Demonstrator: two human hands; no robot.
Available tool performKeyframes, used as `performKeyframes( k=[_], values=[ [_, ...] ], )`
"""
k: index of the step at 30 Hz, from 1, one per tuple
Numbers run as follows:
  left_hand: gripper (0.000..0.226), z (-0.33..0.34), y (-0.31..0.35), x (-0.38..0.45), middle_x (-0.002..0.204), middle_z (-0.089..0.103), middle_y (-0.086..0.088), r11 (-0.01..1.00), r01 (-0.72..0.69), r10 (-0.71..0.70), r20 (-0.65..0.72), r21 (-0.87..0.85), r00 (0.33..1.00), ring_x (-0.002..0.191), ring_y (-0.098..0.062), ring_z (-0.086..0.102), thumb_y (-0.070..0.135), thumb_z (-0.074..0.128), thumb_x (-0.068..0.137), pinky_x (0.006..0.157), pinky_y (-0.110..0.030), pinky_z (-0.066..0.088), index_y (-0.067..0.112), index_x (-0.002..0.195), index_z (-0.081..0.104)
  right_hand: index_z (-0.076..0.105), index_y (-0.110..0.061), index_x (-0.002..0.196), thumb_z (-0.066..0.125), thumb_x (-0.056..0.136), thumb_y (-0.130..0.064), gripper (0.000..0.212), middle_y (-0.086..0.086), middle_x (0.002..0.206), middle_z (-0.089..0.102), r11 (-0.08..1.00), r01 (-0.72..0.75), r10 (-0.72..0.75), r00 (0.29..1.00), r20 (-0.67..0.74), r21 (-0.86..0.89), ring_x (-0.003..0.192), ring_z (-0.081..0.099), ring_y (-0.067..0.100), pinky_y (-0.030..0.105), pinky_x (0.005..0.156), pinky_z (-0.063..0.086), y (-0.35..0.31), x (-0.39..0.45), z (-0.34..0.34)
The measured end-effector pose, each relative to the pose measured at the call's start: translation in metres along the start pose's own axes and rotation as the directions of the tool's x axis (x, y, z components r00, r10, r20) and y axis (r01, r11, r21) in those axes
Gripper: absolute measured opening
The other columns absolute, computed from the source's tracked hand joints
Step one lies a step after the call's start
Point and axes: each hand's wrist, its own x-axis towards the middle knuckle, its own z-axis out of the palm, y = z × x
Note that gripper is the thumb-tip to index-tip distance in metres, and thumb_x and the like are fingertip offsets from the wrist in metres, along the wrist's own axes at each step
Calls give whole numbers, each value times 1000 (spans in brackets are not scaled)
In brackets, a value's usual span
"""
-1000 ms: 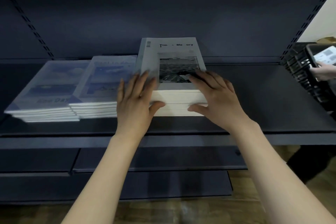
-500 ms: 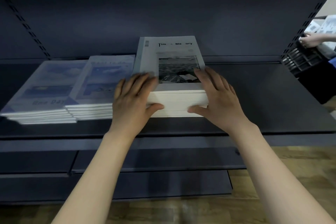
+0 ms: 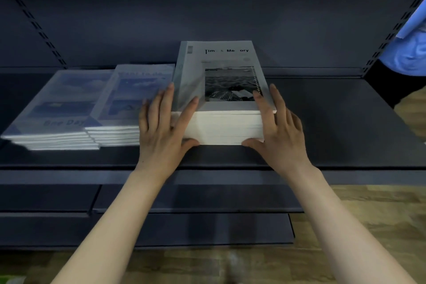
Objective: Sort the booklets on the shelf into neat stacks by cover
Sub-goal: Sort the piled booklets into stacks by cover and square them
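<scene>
A tall stack of grey booklets (image 3: 222,55), with a black-and-white photo on the cover, stands in the middle of the dark shelf (image 3: 338,122). My left hand (image 3: 162,129) lies flat against the stack's left side, fingers straight, thumb on the front edge. My right hand (image 3: 280,130) mirrors it on the right side, its thumb also at the front edge. Left of the grey stack are two lower stacks of blue-covered booklets: one (image 3: 129,99) right beside my left hand and one (image 3: 55,108) farther left, slightly fanned.
The shelf to the right of the grey stack is bare dark board. Lower shelves (image 3: 184,200) jut out beneath, over a wooden floor (image 3: 373,219). A person in a blue top (image 3: 410,48) stands at the far right past the shelf upright.
My hands have slid off the top cover to the two sides of the grey stack and squared it. The person at the right has come closer.
</scene>
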Motion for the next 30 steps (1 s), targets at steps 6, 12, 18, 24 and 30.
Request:
performKeyframes(
  k=[6, 12, 18, 24, 30],
  values=[
    [103, -2, 5, -2, 148, 15, -18, 1000, 24, -25, 14, 7, 1000, 135, -35, 16, 39, 84, 57, 110, -52, 7, 20, 141, 28, 18, -21, 143, 77, 68, -44, 98, 19, 142, 41, 994, -109, 108, 991, -75, -15, 118, 52, 33, 49, 91, 45, -8, -20, 8],
    [82, -10, 3, 6, 141, 41, -10, 999, 17, -14, 65, -50, 998, 133, -25, 26, 53, 72, 67, 110, -50, 7, 25, 135, 36, 20, -18, 140, 85, 62, -31, 103, 19, 117, 57, 999, -37, 36, 999, -19, -23, 109, 56, 36, 50, 93, 42, -7, -11, 2],
    [56, -13, 1, 11, 139, 43, -7, 996, 18, -11, 79, -87, 997, 133, -24, 33, 57, 44, 87, 112, -46, 6, 25, 132, 44, 24, -17, 139, 86, 59, -34, 102, 18, 116, 59, 991, -76, 75, 997, -19, -107, 114, 54, 35, 53, 96, 41, -12, -12, 1],
    [31, -15, -7, 17, 119, 64, -6, 997, -54, 48, -104, -60, 993, 110, -25, 60, 33, 42, 98, 110, -48, 20, 21, 118, 62, 35, -15, 136, 47, 93, -44, 53, 22, 135, 46, 994, -78, 85, 991, -101, 75, 128, 41, 38, 51, 105, 35, -17, -3, -8],
    [31, -12, -11, 16, 114, 67, -6, 996, -57, 47, -153, -67, 987, 104, -24, 64, 34, 44, 97, 109, -46, 22, 20, 114, 66, 50, -2, 129, 40, 93, -45, 56, 22, 135, 47, 981, -115, 132, 986, -102, 159, 125, 45, 36, 50, 101, 40, -25, 5, -10]
  ],
)
